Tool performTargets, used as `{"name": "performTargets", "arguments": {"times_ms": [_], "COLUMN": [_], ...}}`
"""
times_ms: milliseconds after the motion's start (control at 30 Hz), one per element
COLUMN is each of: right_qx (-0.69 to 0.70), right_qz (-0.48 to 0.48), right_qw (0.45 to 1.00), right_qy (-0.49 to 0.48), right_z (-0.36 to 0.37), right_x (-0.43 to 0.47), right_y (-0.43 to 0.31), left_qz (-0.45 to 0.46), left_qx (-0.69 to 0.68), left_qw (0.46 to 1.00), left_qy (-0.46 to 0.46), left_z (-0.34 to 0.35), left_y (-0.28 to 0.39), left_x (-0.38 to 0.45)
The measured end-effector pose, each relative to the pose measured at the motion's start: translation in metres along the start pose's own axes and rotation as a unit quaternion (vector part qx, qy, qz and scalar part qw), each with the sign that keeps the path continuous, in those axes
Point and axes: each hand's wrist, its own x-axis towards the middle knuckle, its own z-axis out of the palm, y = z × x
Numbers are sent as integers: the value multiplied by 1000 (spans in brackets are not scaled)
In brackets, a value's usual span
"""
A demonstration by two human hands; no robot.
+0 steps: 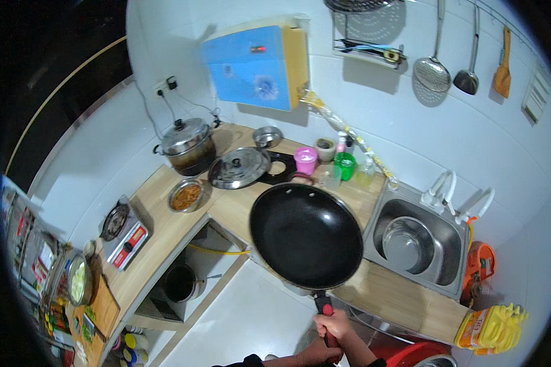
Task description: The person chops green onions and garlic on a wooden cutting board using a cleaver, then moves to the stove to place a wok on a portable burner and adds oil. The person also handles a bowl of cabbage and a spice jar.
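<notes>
A large black wok (pixel 305 238) with a black-and-red handle (pixel 323 305) is held out over the counter's inner edge, its dark interior facing me. The inside looks bare apart from a bright reflection. My right hand (pixel 335 325) is wrapped around the handle's middle. Lower down, my left hand (pixel 319 352) grips the handle's end, partly covered by my right wrist. At the wok's far rim a helper grip (pixel 301 179) sticks out towards a black gas hob (pixel 282 166). The wok hides part of the counter behind it.
Right of the wok is a steel sink (pixel 376 250) holding a metal basin (pixel 406 243). Behind stand a pink tub (pixel 306 159), a green cup (pixel 345 166) and a pot lid (pixel 238 167). A steamer pot (pixel 188 149), food bowl (pixel 186 196) and portable stove (pixel 124 234) line the left counter.
</notes>
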Motion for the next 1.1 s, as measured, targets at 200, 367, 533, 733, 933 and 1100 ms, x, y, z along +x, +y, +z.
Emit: {"name": "performTargets", "arguments": {"times_ms": [200, 367, 533, 733, 933, 1100], "right_qx": [182, 359, 423, 342, 365, 311], "right_qz": [-79, -203, -282, -258, -225, -165], "right_qw": [980, 905, 677, 756, 818, 867], "right_qy": [-33, -99, -533, -496, -383, -352], "right_z": [16, 32, 29, 81, 203, 296], "right_x": [-43, -48, -25, -23, -87, -87], "right_y": [-36, -69, -90, -92, -63, -21], "left_qz": [97, 165, 306, 271, 370, 304], "left_qx": [259, 474, 541, 545, 426, 359], "left_qw": [959, 838, 727, 725, 760, 834], "left_qy": [58, 213, 293, 322, 322, 287], "left_z": [21, 32, 22, 3, -37, -86], "left_y": [61, 127, 130, 144, 119, 87], "left_x": [-42, -78, -92, -167, -238, -314]}}
